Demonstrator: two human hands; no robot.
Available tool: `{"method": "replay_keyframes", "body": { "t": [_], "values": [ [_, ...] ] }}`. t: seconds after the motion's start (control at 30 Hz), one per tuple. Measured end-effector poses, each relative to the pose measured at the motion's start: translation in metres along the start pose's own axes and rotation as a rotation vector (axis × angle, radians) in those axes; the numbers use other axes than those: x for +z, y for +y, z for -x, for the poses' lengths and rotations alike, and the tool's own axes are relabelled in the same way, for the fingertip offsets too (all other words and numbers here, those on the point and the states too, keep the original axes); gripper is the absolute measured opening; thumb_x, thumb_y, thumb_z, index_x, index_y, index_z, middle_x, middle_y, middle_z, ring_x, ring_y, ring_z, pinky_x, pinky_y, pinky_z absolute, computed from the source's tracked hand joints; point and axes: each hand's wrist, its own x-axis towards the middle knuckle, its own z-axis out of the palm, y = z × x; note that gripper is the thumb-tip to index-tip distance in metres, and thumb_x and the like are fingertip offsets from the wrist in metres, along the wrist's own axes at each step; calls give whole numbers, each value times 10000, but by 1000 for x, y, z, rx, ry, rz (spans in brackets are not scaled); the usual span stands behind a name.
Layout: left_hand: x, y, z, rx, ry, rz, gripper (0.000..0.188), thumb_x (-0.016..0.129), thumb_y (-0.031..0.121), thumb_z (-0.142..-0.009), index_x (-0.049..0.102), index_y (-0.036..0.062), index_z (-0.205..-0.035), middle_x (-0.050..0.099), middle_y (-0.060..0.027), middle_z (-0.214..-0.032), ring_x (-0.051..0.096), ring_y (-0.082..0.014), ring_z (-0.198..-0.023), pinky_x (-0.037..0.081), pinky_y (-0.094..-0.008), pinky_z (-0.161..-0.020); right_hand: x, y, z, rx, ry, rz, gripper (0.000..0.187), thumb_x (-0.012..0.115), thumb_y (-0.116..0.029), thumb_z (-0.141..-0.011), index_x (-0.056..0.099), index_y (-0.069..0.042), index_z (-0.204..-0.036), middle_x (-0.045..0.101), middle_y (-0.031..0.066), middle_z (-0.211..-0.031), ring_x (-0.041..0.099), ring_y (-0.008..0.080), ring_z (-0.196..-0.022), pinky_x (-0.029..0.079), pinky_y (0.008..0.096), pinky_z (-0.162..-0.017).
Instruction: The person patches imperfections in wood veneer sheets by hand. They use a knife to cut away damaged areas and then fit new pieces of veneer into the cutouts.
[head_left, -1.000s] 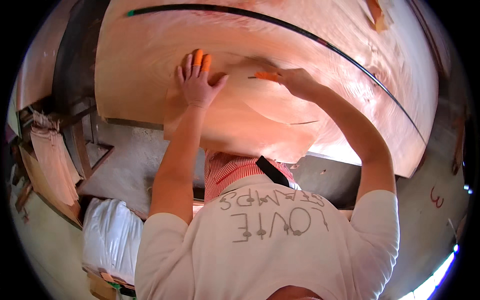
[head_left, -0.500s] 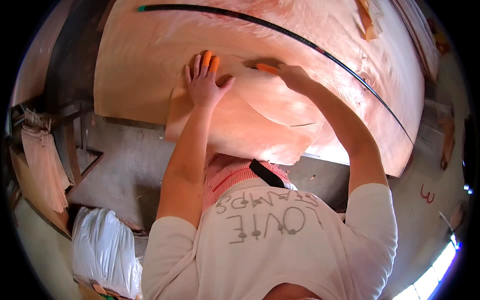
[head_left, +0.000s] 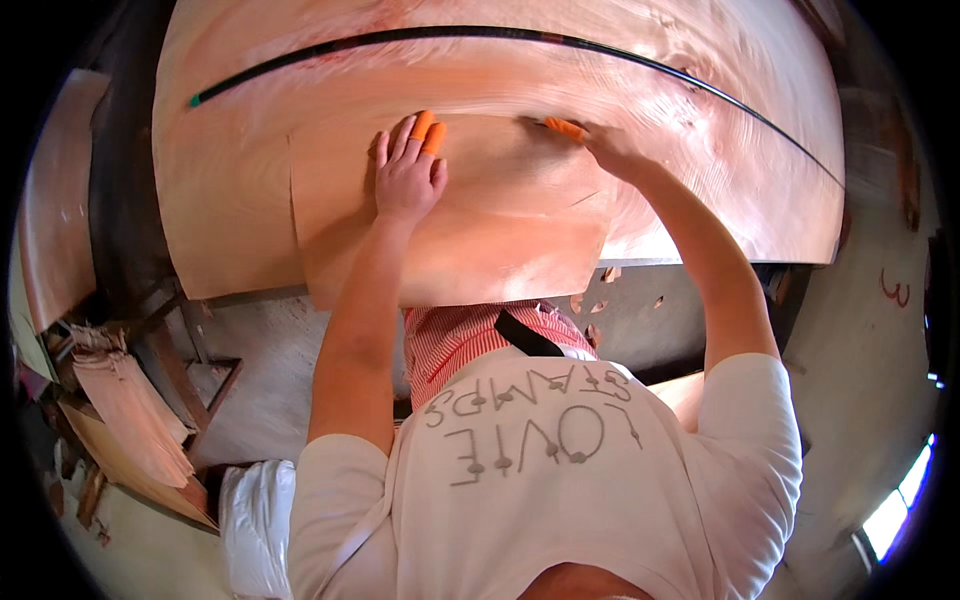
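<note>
A smaller sheet of thin wood veneer [head_left: 480, 240] lies over the near edge of a large veneer sheet [head_left: 225, 215]. My left hand [head_left: 408, 175] presses flat on the smaller sheet, fingers spread, with orange covers on two of them. My right hand [head_left: 612, 150] is closed near that sheet's far right corner. Orange shows at its fingers, and a thin dark blade-like tool [head_left: 543, 122] juts out from there, mostly hidden. A short split line runs in the sheet below the right hand.
Beyond my hands a long black rod [head_left: 430, 32] with a green tip lies bowed across the large sheet. Lower left are hanging veneer strips [head_left: 130, 410], a metal frame [head_left: 205, 400] and a white plastic-wrapped bundle [head_left: 258, 525]. Wood scraps [head_left: 592, 333] lie on the floor.
The view has shifted. My right hand has moved a little right, away from my left hand. The smaller sheet lies straighter, and its long curved line no longer shows as before.
</note>
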Motion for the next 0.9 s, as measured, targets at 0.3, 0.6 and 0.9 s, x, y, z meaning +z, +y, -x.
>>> {"method": "replay_keyframes", "body": {
  "t": [0.3,0.6,0.9],
  "values": [
    [0,6,-3,34,-57,-83,447,510,278,-784,507,115,-1201,376,-77,-1349,327,-245,-1255,181,-499,-1027,110,20,140,383,175,-2,242,351,-191,-885,477,-17,-997,566,211,-818,574,374,-761,458,464,-649],
    [0,13,-7,70,-89,-161,420,504,279,-786,531,100,-1165,404,-116,-1317,318,-283,-1260,189,-512,-1019,135,13,165,429,222,-92,216,376,-157,-883,480,-26,-1020,558,181,-839,585,354,-721,480,434,-613],
    [4,14,-6,79,-107,-188,456,508,280,-790,492,93,-1206,396,-137,-1320,333,-293,-1249,198,-509,-1018,96,44,168,408,553,-452,485,546,-187,-816,417,-142,-1282,608,115,-654,596,273,-575,455,366,-554]
  ]
}}
